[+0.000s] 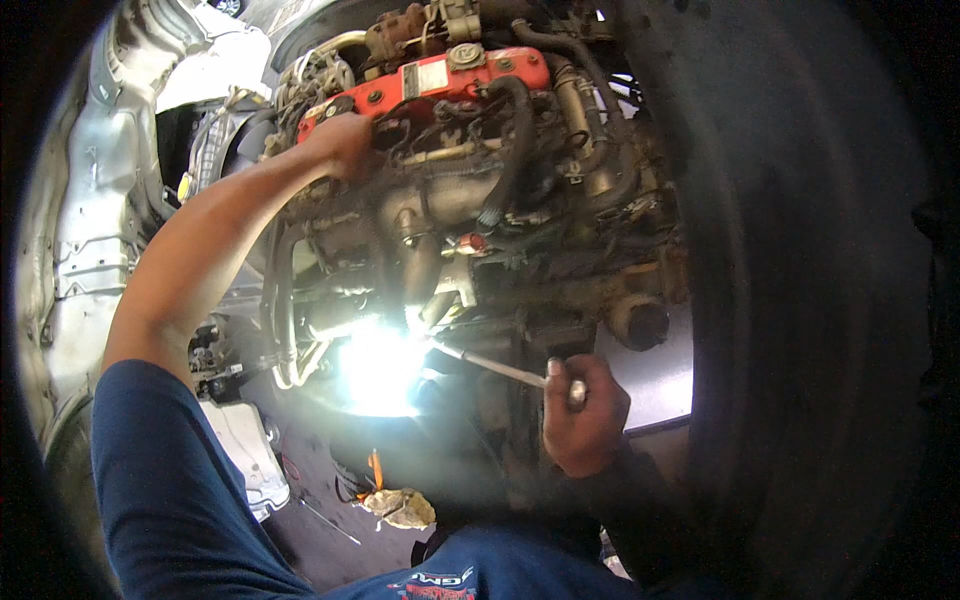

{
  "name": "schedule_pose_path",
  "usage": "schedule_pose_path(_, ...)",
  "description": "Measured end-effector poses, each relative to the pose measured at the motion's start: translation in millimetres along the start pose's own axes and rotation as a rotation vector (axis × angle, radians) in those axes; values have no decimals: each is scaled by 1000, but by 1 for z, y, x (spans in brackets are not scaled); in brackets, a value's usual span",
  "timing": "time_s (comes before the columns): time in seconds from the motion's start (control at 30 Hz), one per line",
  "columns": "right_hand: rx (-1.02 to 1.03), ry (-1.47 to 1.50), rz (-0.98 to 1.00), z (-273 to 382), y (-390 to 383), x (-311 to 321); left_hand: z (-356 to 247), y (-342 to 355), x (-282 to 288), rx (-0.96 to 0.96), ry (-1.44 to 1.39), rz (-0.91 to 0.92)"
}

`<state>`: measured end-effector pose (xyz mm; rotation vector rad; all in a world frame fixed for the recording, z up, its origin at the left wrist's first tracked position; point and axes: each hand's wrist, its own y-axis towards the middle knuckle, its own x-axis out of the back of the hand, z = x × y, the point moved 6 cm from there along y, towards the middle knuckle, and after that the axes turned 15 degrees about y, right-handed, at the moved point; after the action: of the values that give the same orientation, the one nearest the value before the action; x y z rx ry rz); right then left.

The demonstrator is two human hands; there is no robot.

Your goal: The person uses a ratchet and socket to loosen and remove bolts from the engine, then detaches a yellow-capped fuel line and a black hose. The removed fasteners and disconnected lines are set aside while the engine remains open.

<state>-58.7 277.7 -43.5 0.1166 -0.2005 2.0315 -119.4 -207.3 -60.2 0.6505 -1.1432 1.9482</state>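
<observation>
An engine with a red valve cover (440, 82) fills the middle of the view. My left hand (346, 146) reaches to the near left end of the cover and rests against the parts there. Its fingers are hidden, so what they hold, if anything, does not show. Lower down, my right hand (585, 420) is closed round a long metal wrench (490, 364), thumb along it. The wrench's shaft runs leftward to the lower engine, where its tip is lost in glare. A bright work light (383, 368) shines beside that tip.
A black hose (515, 140) and several pipes cross the engine's near side. At the left stands the pale vehicle body (95, 230). A large dark panel (780, 300) closes off the right. On the floor lie a crumpled yellowish cloth (402, 508) and an orange-handled tool (375, 468).
</observation>
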Motion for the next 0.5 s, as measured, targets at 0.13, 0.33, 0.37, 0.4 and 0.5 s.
schedule_pose_path(0.13, -6, 5, -7, 2, -2, -1, 4, 19, -6, -60, -88, 208)
schedule_pose_path(0.33, -4, -53, -42, 7, -5, -2, 15, -9, -19, 177, -939, 566)
schedule_pose_path(0.37, 4, -64, -46, 8, -5, -2, 15, -19, -19, 226, -1046, 543)
schedule_pose_path(0.4, -3, -84, -52, 9, -5, -2, 14, -31, -21, 286, -1145, 532)
schedule_pose_path(0.5, -14, -78, -45, 10, -5, -3, 14, -44, -4, 287, -730, 190)
